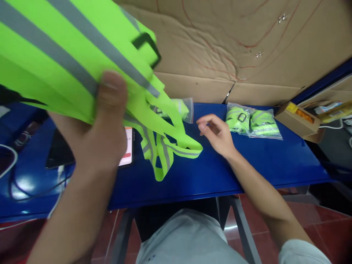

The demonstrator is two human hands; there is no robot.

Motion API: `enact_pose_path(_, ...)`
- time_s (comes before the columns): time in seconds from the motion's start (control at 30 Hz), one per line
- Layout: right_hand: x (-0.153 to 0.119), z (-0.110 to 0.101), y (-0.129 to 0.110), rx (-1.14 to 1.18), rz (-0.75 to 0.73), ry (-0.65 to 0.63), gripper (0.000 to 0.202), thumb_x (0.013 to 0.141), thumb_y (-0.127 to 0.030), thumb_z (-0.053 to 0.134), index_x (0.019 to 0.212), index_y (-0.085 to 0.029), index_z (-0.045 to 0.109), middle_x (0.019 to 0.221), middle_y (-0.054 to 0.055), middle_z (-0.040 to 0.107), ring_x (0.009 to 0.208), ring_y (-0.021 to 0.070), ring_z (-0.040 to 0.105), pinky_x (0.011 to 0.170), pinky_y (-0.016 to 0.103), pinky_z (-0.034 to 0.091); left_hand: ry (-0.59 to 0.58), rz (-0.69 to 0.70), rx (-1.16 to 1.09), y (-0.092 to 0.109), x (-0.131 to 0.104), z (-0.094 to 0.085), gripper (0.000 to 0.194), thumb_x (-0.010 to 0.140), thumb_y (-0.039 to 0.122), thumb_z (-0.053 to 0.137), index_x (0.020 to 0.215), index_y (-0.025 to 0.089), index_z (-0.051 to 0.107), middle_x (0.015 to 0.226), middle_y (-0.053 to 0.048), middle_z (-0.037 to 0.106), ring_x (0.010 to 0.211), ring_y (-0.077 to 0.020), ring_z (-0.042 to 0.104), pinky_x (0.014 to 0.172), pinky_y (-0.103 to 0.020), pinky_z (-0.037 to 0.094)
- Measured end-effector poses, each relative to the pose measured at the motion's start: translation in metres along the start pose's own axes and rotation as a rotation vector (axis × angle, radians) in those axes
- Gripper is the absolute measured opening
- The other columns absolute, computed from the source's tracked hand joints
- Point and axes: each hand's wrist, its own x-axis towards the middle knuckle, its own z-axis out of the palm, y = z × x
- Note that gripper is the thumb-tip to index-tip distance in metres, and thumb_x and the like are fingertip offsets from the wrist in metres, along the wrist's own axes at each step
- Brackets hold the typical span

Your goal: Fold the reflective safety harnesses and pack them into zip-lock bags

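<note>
My left hand (pixel 106 124) is wrapped round a bright green reflective vest (pixel 82 47) with grey stripes, its thumb pressed on the front. The vest is held up above the table, near the camera, and its left part runs out of view. A dark buckle (pixel 151 49) shows at its upper right edge. Loose green straps hang in loops below and to the right. Beside the end of these loops, apart from them, my right hand (pixel 216 134) hovers with fingers loosely curled and nothing visible in it.
Two clear bags of folded green vests (pixel 251 121) lie at the back right, and another bag (pixel 188 110) lies behind the straps. Left are a phone (pixel 128 146), a black device (pixel 59 152) and cables. An open cardboard box (pixel 298 119) stands right on the blue table (pixel 176 187).
</note>
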Motion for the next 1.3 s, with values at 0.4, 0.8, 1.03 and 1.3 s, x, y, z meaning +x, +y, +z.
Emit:
enact_pose_path(0.4, -0.016, 0.007, -0.011, 0.210, 0.406, -0.580, 0.030, 0.093, -0.040, 0.072, 0.111, -0.017, 0.068, 0.069, -0.001, 0.072, 0.059, 0.0164, 0.071, 0.055, 0.027, 0.058, -0.273, -0.323, -0.326, 0.056, -0.005, 0.038, 0.024, 0.104, 0.016, 0.049, 0.114, 0.016, 0.070, 0.139, -0.007, 0.065, 0.149, -0.0315, 0.048, 0.129, -0.053, 0.039)
enact_pose_path(0.8, -0.007, -0.008, -0.034, -0.180, -0.120, -0.149, 0.076, 0.087, -0.055, 0.078, 0.151, -0.025, 0.051, 0.163, 0.012, 0.046, 0.153, 0.0261, 0.043, 0.128, 0.047, 0.034, -0.257, -0.414, -0.338, -0.004, -0.027, 0.035, 0.009, 0.094, 0.031, 0.072, 0.094, 0.023, 0.076, 0.109, -0.003, 0.078, 0.100, -0.0281, 0.077, 0.106, -0.052, 0.057)
enact_pose_path(1.03, 0.004, 0.035, -0.012, -0.135, 0.022, -0.129, 0.037, 0.101, -0.056, 0.058, 0.103, -0.020, 0.066, 0.093, 0.003, 0.071, 0.087, 0.0189, 0.066, 0.081, 0.031, 0.054, -0.314, -0.514, -0.293, -0.014, -0.033, 0.026, 0.030, 0.087, 0.048, 0.081, 0.107, 0.027, 0.078, 0.109, -0.003, 0.079, 0.103, -0.0284, 0.078, 0.091, -0.041, 0.066)
enact_pose_path(1.3, -0.013, 0.032, -0.014, -0.474, -0.180, 0.161, 0.018, 0.101, -0.037, 0.063, 0.106, -0.020, 0.065, 0.107, 0.008, 0.070, 0.103, 0.0223, 0.063, 0.092, 0.037, 0.048, -0.380, -0.682, -0.378, -0.033, -0.040, 0.014, 0.027, 0.093, 0.038, 0.077, 0.115, 0.024, 0.077, 0.124, -0.005, 0.076, 0.121, -0.0236, 0.071, 0.106, -0.036, 0.060)
